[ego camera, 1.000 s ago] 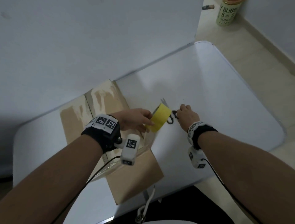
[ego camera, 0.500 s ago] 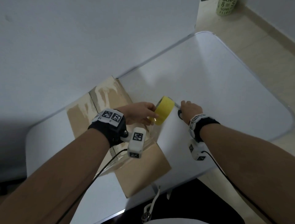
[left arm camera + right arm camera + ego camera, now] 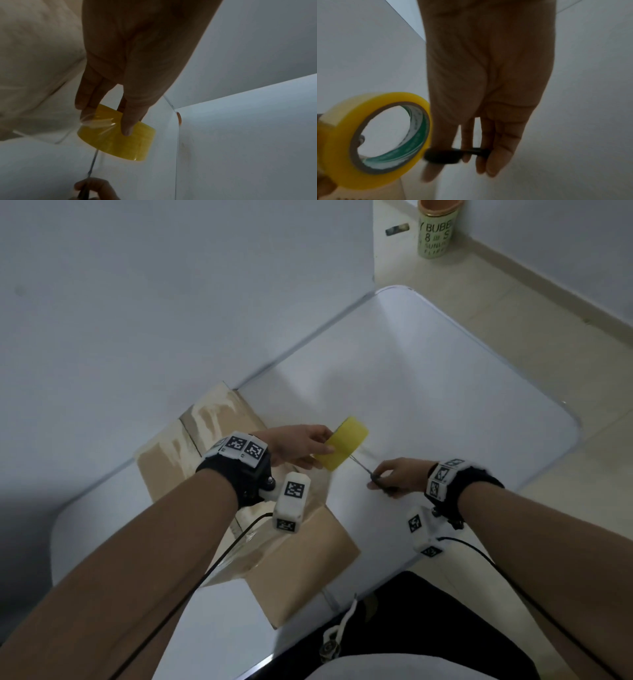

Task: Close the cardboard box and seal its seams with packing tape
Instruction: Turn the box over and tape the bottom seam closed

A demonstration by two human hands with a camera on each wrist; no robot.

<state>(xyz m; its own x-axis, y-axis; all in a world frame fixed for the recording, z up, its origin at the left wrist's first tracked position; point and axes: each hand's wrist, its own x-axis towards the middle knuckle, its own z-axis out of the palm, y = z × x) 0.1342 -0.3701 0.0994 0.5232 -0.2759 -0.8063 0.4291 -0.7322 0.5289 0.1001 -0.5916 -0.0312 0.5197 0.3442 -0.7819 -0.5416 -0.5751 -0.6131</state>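
Head view: left hand (image 3: 294,445) grips the round yellow roll of packing tape (image 3: 342,447), thumb on the outer face and fingers on the far side, lifted above the table. A clear strip runs from the roll back down to the brown cardboard box (image 3: 301,559), which sits under and behind the left wrist, flaps down, glossy tape already along part of the centre seam. Right hand (image 3: 400,478) is just right of the roll, fingers curled round the black handles of small metal scissors (image 3: 378,479), blades pointing up-left toward the roll. Blades open or together: cannot tell (too thin, blurred). White rounded table (image 3: 445,392) lies under both hands.

Step, judged: cutting the strip free of the roll.

Risks:
- If the left hand slackens, the strip sags and folds onto itself or sticks to the blades.
- Pulling the roll too hard could peel tape off the seam or drag the box.
- Blades sit close to the left fingertips (image 3: 126,129), so a misaimed cut could nick them.
- A cut made too near the box leaves no tail to fold over the edge.
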